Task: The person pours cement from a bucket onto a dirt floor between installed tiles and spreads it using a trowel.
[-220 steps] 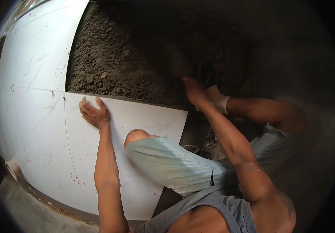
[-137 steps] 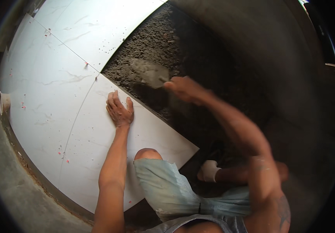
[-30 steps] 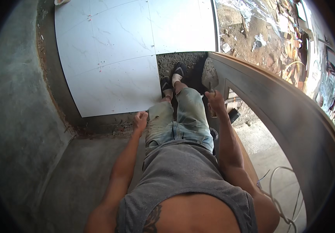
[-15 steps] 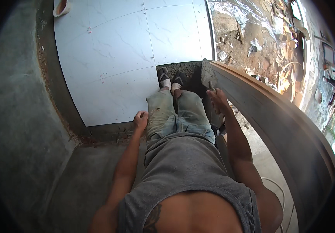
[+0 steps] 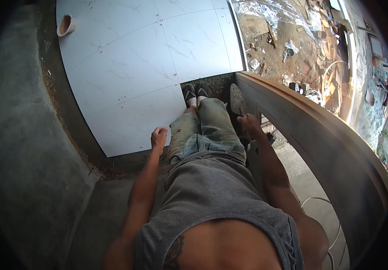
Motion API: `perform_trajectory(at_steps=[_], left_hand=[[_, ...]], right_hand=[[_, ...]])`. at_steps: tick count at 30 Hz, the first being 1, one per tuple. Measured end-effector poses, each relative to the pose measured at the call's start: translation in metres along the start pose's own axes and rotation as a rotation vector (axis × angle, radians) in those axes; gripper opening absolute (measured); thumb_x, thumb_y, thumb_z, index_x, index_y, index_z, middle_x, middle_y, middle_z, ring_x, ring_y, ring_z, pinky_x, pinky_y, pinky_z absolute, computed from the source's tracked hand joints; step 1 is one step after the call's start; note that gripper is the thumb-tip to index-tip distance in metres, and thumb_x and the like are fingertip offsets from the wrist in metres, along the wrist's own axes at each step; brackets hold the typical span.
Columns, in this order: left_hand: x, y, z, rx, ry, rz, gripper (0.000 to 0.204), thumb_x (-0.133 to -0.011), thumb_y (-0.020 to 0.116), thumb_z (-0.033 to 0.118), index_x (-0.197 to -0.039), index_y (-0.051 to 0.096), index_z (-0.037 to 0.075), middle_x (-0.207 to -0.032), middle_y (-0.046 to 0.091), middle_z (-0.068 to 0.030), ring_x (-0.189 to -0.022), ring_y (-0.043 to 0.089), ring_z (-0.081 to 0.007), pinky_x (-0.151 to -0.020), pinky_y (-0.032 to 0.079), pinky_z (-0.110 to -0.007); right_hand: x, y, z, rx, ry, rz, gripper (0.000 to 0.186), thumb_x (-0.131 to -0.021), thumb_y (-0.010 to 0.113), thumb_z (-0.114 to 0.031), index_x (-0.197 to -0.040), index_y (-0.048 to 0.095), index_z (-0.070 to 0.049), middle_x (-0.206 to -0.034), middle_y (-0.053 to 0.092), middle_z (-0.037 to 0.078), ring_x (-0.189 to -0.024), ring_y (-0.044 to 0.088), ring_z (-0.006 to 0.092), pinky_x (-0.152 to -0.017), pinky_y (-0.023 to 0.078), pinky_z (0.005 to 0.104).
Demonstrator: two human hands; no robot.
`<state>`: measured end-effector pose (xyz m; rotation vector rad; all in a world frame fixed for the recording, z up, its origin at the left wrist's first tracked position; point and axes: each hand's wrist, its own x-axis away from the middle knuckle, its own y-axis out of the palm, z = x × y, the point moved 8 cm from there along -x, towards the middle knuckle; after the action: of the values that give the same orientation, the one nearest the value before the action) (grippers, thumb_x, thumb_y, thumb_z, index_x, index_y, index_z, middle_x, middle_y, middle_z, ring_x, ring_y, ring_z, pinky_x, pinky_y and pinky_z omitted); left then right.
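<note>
My right hand (image 5: 250, 124) is wrapped round the handle of a trowel (image 5: 236, 98). Grey mortar coats its pointed blade, which sits beside the wooden frame and away from me. My left hand (image 5: 159, 136) hangs beside my left thigh, above the near edge of the white tiles (image 5: 131, 119). Its fingers are loosely bent and hold nothing that I can see. My feet (image 5: 196, 93), in dark flip-flops, stand close together on the rough dark strip next to the tiles.
A long wooden frame (image 5: 311, 117) runs along my right. Beyond it lie rubble and plastic sheeting (image 5: 266, 11). A grey plastered wall (image 5: 13, 135) rises at left. A pale bucket-like container (image 5: 66, 25) stands on the far left tiles. A pale hose (image 5: 324, 200) curves at lower right.
My left hand has lifted slightly off my thigh and moved outward. The trowel has dropped a little, still in my right hand. My feet are closer together, and the view has shifted slightly.
</note>
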<state>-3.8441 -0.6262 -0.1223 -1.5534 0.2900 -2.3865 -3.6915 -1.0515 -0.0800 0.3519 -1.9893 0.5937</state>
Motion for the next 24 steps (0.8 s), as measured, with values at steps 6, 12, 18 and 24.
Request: perform_trajectory(at_steps=[6, 12, 18, 24], left_hand=[[-0.003, 0.000, 0.044, -0.112, 0.217, 0.090, 0.037, -0.091, 0.062, 0.030, -0.112, 0.065, -0.001, -0.101, 0.069, -0.0111, -0.092, 0.065, -0.0212, -0.082, 0.049, -0.035], [0.013, -0.006, 0.052, -0.206, 0.265, 0.032, 0.035, -0.090, 0.063, 0.029, -0.110, 0.067, 0.001, -0.088, 0.066, -0.0049, -0.079, 0.060, -0.0125, -0.068, 0.047, -0.029], [-0.007, -0.002, 0.060, -0.251, 0.147, -0.006, 0.038, -0.086, 0.064, 0.031, -0.108, 0.067, -0.001, -0.096, 0.070, -0.0127, -0.089, 0.067, -0.0244, -0.080, 0.051, -0.037], [-0.010, 0.042, 0.073, -0.153, 0.081, -0.065, 0.032, -0.091, 0.061, 0.028, -0.112, 0.064, 0.003, -0.091, 0.066, -0.0034, -0.078, 0.062, -0.0113, -0.064, 0.049, -0.026]], right_hand=[[0.000, -0.020, -0.065, 0.210, -0.004, -0.064, 0.034, -0.088, 0.067, -0.034, -0.089, 0.053, -0.003, -0.066, 0.051, 0.006, -0.055, 0.054, 0.0170, -0.048, 0.044, 0.0360], [0.032, -0.040, -0.070, 0.053, 0.055, 0.021, 0.036, -0.089, 0.066, -0.036, -0.085, 0.050, -0.004, -0.063, 0.050, 0.004, -0.053, 0.053, 0.0171, -0.045, 0.043, 0.0353], [0.029, -0.056, -0.051, -0.014, -0.001, 0.067, 0.037, -0.089, 0.067, -0.039, -0.085, 0.049, -0.006, -0.063, 0.050, 0.003, -0.050, 0.051, 0.0143, -0.043, 0.041, 0.0324], [0.008, -0.080, -0.028, 0.039, -0.022, 0.048, 0.037, -0.089, 0.066, -0.038, -0.084, 0.047, -0.007, -0.064, 0.051, 0.004, -0.047, 0.050, 0.0141, -0.040, 0.041, 0.0317]])
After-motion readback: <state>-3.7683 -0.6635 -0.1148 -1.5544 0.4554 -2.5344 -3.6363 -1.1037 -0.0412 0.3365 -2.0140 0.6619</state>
